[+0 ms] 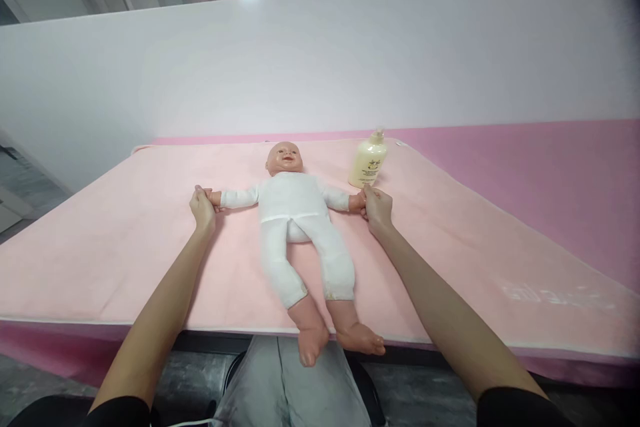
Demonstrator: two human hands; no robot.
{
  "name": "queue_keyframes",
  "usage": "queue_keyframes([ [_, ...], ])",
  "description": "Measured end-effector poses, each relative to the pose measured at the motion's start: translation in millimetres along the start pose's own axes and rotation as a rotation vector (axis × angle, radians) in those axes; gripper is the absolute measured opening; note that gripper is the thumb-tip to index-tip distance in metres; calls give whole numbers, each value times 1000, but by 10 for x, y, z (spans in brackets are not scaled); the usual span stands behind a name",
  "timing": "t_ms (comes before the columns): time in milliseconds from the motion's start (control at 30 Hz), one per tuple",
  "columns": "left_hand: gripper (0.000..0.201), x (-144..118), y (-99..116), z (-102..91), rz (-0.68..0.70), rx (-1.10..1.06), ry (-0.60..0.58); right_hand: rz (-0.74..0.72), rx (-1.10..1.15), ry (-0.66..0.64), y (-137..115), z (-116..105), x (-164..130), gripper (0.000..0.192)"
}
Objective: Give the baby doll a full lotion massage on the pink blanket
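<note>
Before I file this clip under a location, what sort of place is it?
Probably an indoor baby-care practice room: a baby doll lies on a pink mat, with a lotion bottle beside it.

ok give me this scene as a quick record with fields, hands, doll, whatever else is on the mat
left hand: left hand grips the doll's hand on that side
right hand: right hand grips the doll's other hand
doll: doll on its back, arms spread, white outfit, bare feet past the mat's near edge
surface: pink mat
nearby: cream pump bottle, upright, just beyond the right hand

glossy plastic doll (pixel 293 213), matt cloth blanket (pixel 125 227)
</note>
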State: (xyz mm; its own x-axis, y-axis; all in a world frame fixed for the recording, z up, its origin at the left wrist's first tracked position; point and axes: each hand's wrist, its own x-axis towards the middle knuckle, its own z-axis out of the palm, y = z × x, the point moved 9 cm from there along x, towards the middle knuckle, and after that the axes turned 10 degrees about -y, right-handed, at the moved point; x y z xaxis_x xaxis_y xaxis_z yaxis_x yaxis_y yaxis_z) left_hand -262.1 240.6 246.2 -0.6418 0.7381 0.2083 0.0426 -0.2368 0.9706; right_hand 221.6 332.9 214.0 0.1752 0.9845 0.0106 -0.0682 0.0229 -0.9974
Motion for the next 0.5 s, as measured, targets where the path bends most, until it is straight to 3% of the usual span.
queue_keyframes([
  [267, 26, 38, -50, 49, -15, 10, -75, 12, 12, -58, 3, 69, 5, 26],
  [500, 29, 66, -78, 38, -14, 14, -66, 18, -6, -45, 3, 61, 7, 22],
])
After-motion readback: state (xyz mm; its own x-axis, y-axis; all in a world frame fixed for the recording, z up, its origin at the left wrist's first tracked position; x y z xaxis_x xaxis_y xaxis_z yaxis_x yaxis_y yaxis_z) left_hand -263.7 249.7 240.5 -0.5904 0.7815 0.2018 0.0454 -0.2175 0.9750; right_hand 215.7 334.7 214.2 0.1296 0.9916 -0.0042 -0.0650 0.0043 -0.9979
